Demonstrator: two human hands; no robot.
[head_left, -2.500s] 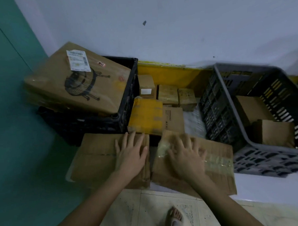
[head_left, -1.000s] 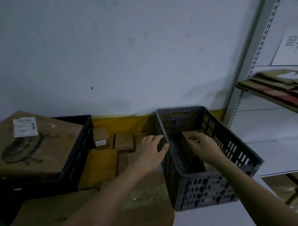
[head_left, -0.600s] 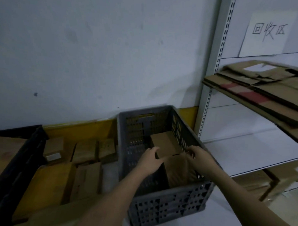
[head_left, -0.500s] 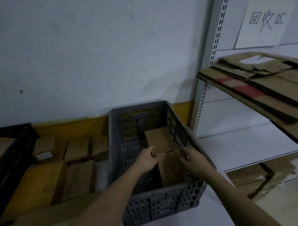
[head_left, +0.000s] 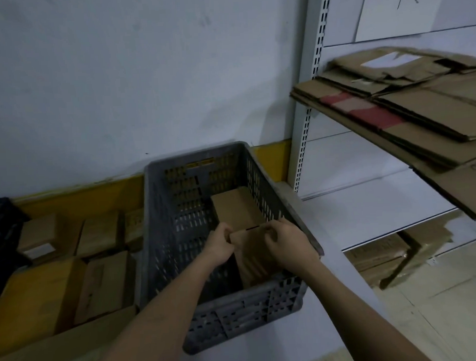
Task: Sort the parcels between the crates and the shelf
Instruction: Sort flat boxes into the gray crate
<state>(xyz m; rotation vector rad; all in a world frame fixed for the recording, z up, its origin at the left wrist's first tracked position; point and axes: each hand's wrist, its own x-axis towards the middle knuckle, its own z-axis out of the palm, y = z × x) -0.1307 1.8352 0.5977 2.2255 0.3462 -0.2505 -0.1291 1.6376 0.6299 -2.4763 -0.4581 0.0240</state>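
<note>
A: how far along w/ the sorting?
B: early, I'd say. Left hand point(head_left: 219, 245) & right hand point(head_left: 287, 242) both pinch the top of an upright box point(head_left: 252, 257) in the grey crate point(head_left: 237, 321); one more box point(head_left: 236, 207) behind it
A: what's left?
B: loose boxes point(head_left: 102, 284) left of the crate (unsorted, prob.); shelf point(head_left: 369, 210) has only flat cardboard point(head_left: 408, 110)

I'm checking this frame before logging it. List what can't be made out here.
- Near box in the grey crate, head view: its lower part is hidden by the crate's front wall, its top corners by the left hand and right hand.
- Wall sign: cut off by the top edge.
- Black crate: cut off by the left edge.
</note>
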